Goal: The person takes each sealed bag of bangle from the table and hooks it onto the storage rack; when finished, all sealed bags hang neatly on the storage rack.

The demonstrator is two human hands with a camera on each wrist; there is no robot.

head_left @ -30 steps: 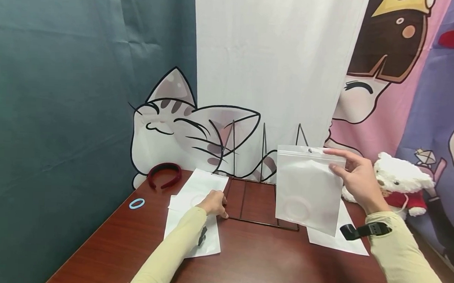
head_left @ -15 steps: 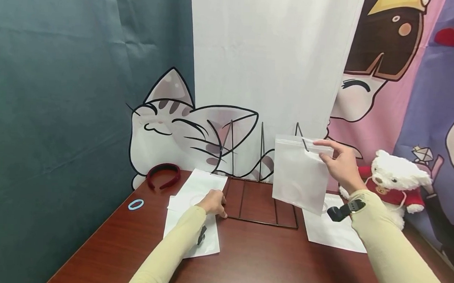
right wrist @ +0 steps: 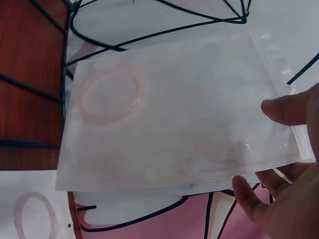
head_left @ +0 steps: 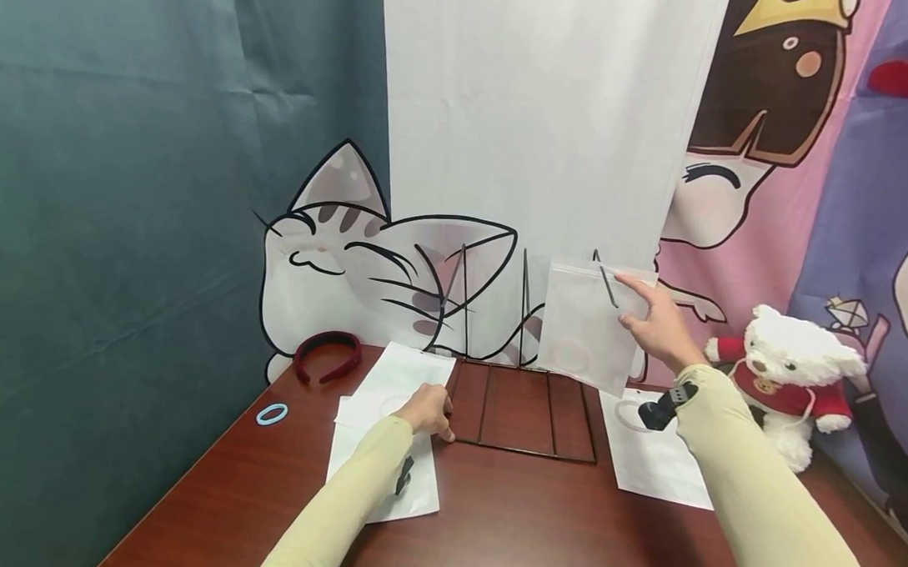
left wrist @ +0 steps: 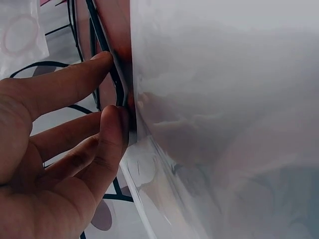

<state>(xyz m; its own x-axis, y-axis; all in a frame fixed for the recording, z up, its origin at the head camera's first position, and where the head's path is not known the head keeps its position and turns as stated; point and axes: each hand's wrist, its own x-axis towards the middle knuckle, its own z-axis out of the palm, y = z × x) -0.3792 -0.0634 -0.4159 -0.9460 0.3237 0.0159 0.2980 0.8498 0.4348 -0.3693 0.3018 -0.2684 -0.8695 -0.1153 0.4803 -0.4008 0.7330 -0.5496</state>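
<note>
A translucent zip bag [head_left: 587, 338] with a pale pink ring [right wrist: 112, 94] inside hangs on the right prong [head_left: 606, 282] of a black wire rack [head_left: 523, 449]. The prong's tip shows in front of the bag, near its top edge. At the bag's upper right side, my right hand [head_left: 658, 328] holds it with the thumb in front and fingers behind. Low at the rack's left side, my left hand [head_left: 427, 409] pinches a wire bar [left wrist: 118, 87] between thumb and finger, next to a white bag [left wrist: 224, 99].
White bags [head_left: 413, 370] overlap on the table's left. Another white bag [head_left: 661, 466] lies right of the rack. A dark red headband [head_left: 328, 339] and a light blue ring [head_left: 272, 414] are at the far left. A white teddy bear [head_left: 797, 354] sits at the right.
My right hand has moved back and left with the zip bag, bringing its top onto the right prong, farther along it now. The left hand has stayed at the rack.
</note>
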